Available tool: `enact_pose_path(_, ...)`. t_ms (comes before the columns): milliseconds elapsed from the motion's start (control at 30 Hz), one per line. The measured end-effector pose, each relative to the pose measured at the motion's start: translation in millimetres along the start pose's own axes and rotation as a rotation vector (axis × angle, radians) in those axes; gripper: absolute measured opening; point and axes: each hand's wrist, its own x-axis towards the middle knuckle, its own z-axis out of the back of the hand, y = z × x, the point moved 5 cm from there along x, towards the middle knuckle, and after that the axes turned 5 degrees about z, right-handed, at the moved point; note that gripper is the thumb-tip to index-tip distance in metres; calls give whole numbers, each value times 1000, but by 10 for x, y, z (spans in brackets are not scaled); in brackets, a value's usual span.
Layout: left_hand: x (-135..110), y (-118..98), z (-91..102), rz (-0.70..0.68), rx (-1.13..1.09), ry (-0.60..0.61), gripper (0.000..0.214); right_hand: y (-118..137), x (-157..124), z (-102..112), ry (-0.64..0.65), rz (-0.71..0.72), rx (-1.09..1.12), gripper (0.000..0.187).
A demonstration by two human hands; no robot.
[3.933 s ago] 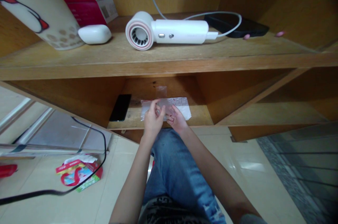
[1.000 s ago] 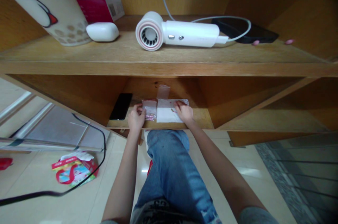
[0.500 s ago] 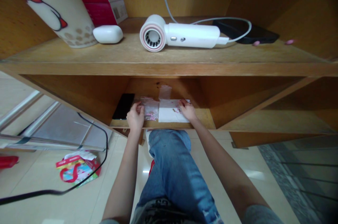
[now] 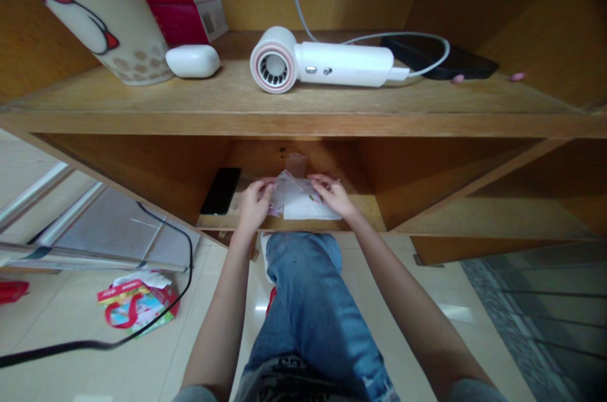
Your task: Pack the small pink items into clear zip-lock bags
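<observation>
My left hand [image 4: 255, 205] is closed on the edge of a clear plastic zip bag [image 4: 287, 182] and holds it raised and tilted over the left part of a white sheet of paper [image 4: 310, 208]. The fingertips of my right hand [image 4: 332, 195] are drawn together at the bag's right corner; what they pinch is too small to make out. Small pink pieces [image 4: 274, 210] show by my left hand, low beside the paper. A few tiny bits lie on the paper near my right fingers. Another clear bag [image 4: 296, 164] lies behind.
A black phone [image 4: 220, 191] lies left in the lower compartment. On the shelf above are a bubble tea cup [image 4: 128, 23], a white case [image 4: 192, 61], a white handheld fan [image 4: 327, 64] with its cable, and a black object [image 4: 441, 57]. A colourful bag [image 4: 137, 304] sits on the floor.
My left hand has moved right, lifting the plastic bag off the board and over the paper. My right hand has shifted slightly left, from the paper to the bag's corner.
</observation>
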Motion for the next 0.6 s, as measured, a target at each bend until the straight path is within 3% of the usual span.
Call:
enact_pose_path(167,3,-152,-105,-79,143,75,23,137,-47,-92,153,-36,130,30)
enact_pose_path(400,-44,-229,-211,-117,106,118,28,210,-125,-96,237,-44,112,24)
enact_pose_path(500,-80,-294,-204,-151,135,59,27,233,-131,-105,227,-58,131,23)
enact_pose_path(600,-130,-388,-155,-176,210,-91,19,232,-130,-108,159,-111,209,23)
